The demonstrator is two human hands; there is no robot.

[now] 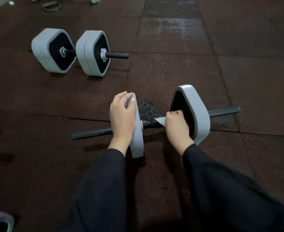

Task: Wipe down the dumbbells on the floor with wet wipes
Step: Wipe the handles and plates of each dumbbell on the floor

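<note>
Floor [171,164] of dark rubber tiles, seams visible, second dumbbell [71,51] resting upper left

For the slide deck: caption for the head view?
Left hand steadies the dumbbell by its plate while right hand rubs a wet wipe along the handle.

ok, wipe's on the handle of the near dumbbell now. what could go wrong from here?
1. The left hand grips only the top edge of the left plate; if it lets go, the dumbbell could roll on the rubber floor.
2. The right hand works the wet wipe close against the right plate, so its fingers could get pinched if that plate slides inward.
3. The floor under the handle looks wet, which may make slipping likelier.
</note>
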